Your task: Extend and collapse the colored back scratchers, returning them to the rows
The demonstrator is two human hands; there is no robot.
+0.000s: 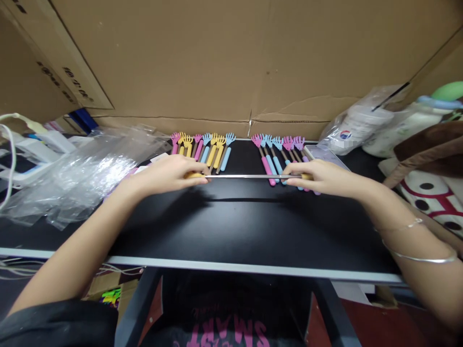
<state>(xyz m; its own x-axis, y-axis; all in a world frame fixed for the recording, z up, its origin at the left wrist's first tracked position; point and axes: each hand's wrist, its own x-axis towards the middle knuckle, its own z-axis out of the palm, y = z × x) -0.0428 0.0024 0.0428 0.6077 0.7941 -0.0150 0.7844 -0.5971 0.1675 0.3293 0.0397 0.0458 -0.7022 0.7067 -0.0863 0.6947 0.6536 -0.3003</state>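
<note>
Both my hands grip one back scratcher (pixel 243 176), its thin metal rod stretched level between them above the black table. My left hand (pixel 173 174) is closed round a yellow end. At the other yellow end, my right hand (pixel 318 177) is closed too; which end is the claw is hidden by the fingers. Behind the left hand lies a row of pink, yellow and blue back scratchers (pixel 219 152), claws toward the wall. Another row of pink, blue and purple back scratchers (pixel 269 159) lies behind and partly under the right hand.
Clear plastic bags (pixel 90 168) are heaped at the left by a white device (pixel 32 154). On the right stand a bagged cup (pixel 361 125), a bottle (pixel 412 125) and a brown-and-white plush item (pixel 430 154). A cardboard wall (pixel 202 62) closes the back of the table (pixel 231 231).
</note>
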